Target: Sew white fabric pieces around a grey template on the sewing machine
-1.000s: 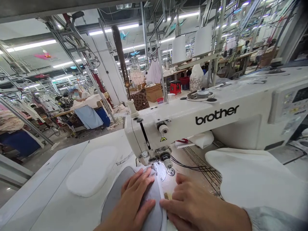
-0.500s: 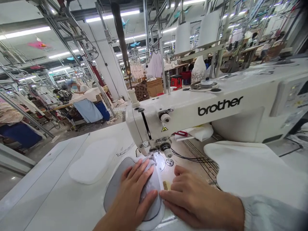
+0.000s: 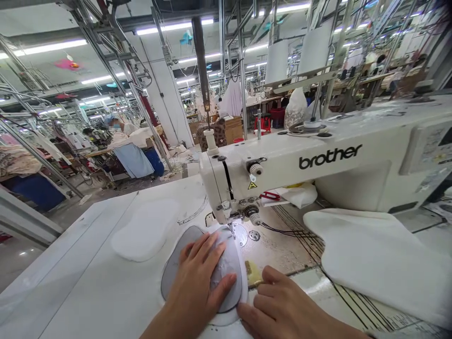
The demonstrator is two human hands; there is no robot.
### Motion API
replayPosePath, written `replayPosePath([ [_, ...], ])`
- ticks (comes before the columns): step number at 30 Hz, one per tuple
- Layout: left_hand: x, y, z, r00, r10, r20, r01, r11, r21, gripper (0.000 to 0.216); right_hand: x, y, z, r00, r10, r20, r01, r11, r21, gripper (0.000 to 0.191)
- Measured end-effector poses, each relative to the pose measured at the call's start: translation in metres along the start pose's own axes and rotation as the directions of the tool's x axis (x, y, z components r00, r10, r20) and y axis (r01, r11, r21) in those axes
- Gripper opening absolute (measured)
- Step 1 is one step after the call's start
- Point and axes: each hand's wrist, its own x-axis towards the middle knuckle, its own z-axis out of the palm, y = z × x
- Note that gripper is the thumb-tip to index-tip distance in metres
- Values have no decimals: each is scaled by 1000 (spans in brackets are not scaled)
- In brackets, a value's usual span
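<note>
Under the needle area of the white sewing machine (image 3: 282,169) lies a grey, dark-edged rounded panel (image 3: 183,256) on a slightly larger white fabric piece (image 3: 243,278). My left hand (image 3: 201,273) rests flat on the grey panel with its fingers stretched toward the presser foot (image 3: 232,230). At the near right edge of the white piece, my right hand (image 3: 278,301) has curled fingers, and its fingertips pinch that edge. The thumb's grip is partly hidden. A small yellowish patch (image 3: 253,273) on the machine bed shows between the hands.
Left of my work lies another white rounded piece (image 3: 141,235). A large white fabric piece (image 3: 381,259) lies at the right. Red-handled snips (image 3: 271,195) and white cloth (image 3: 300,194) sit under the machine arm. Beyond the table (image 3: 81,278), a person (image 3: 116,125) sits among garments.
The view has shifted, so the machine appears farther right. My right hand has drawn back toward me along the white piece's edge. My left hand stays flat on the grey panel.
</note>
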Motion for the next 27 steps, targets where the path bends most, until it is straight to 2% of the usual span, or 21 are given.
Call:
replayPosePath([
  [3, -2, 1, 1, 999, -22, -37, 24, 998, 55, 46, -1, 1, 0, 1000, 3, -19, -3, 1000, -8, 19],
  [6, -7, 1, -1, 983, -173, -55, 178, 976, 122, 50, -1, 1, 1, 1000, 14, -3, -14, 1000, 7, 20],
  [8, -10, -3, -5, 941, -335, -49, 338, 930, 144, 54, 0, 3, 5, 1000, 24, -2, -24, 1000, 9, 20],
  [10, -11, -9, -11, 875, -484, -20, 482, 866, 135, 59, 1, 5, 13, 999, 16, -48, -17, 1000, -17, 22],
  [13, -8, -20, -21, 799, -596, 72, 596, 802, 26, 67, 1, 8, 27, 989, -15, -149, 6, 998, -62, 24],
  [16, -3, -31, -27, 769, -623, 141, 638, 757, -137, 74, 1, 10, 36, 983, -2, -183, -8, 998, -55, 24],
  [20, -2, -38, -32, 719, -679, 147, 691, 678, -251, 73, 2, 12, 37, 979, 14, -203, -22, 999, -35, 21],
  [24, -4, -37, -38, 708, -705, 47, 659, 635, -404, 57, 3, 10, 33, 986, 39, -160, -39, 999, 1, 22],
  [27, -13, -38, -46, 674, -739, -7, 604, 557, -570, 51, 2, 9, 33, 991, 64, -115, -61, 998, 23, 23],
])
